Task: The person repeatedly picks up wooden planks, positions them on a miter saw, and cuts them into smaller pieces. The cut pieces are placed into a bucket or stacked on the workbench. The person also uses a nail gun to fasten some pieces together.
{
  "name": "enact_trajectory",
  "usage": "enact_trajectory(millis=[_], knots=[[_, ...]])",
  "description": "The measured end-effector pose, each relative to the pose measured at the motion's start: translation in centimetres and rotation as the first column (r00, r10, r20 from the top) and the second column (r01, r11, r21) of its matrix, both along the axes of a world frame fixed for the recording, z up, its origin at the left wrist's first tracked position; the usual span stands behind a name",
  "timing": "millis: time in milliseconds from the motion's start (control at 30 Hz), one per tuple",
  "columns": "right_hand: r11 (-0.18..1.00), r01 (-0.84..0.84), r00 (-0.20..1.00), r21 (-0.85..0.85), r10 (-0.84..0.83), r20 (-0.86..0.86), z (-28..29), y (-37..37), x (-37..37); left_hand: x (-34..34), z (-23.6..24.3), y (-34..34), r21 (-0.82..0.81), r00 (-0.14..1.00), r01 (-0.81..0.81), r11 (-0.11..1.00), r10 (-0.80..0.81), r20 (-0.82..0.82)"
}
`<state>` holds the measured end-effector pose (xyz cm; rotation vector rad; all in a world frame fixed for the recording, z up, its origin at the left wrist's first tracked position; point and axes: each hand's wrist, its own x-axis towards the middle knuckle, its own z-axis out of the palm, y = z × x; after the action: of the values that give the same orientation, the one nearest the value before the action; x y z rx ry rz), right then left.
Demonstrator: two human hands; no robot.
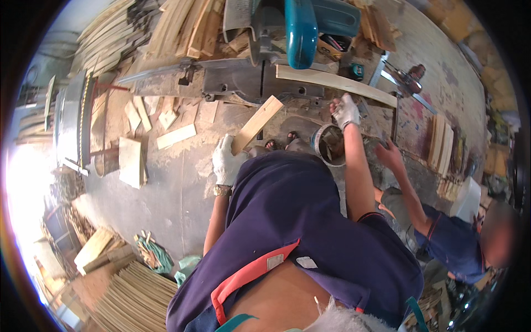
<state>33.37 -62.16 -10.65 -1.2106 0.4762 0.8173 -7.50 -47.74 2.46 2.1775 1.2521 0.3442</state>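
Observation:
My left hand, in a white glove, is closed round the lower end of a short pale wooden board, which slants up toward the saw's base. My right hand, also gloved, has its fingers curled; whether anything is in them I cannot make out. It is just in front of a long wooden strip and above the rim of a round bucket with wood pieces inside. Behind stands a mitre saw with a teal handle and a grey metal base.
Wooden offcuts lie left of the saw. Stacked boards stand behind, and a strip pile lies lower left. A tape measure sits behind the long strip. At right, a co-worker reaches one hand toward the bucket.

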Motion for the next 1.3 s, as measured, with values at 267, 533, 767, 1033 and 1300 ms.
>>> enact_trajectory(millis=[267,533,767,1033,1300], knots=[[0.954,-0.298,0.953,0.014,0.299,-0.054,0.9,2.6,-0.7,1.8,-0.3,-1.0,0.151,0.999,-0.031,0.988,0.038,-0.039],[0.848,-0.508,0.804,-0.147,0.529,0.272,8.0,-5.2,-6.9,12.4,-1.3,0.3,0.161,0.799,0.598,0.785,-0.600,-0.039],[0.926,0.241,0.956,-0.289,-0.177,0.232,5.9,-17.7,-10.1,24.4,-3.6,1.5,0.428,0.605,0.694,0.579,-0.791,0.091],[0.332,0.941,0.336,-0.070,-0.940,0.055,2.2,-26.9,-13.3,31.2,-5.7,1.8,0.394,0.723,0.690,0.607,-0.578,-0.378],[0.241,0.947,0.227,0.213,-0.970,0.091,-1.1,-31.0,2.6,28.1,-6.4,2.3,0.391,0.761,0.648,0.653,-0.581,-0.290]])
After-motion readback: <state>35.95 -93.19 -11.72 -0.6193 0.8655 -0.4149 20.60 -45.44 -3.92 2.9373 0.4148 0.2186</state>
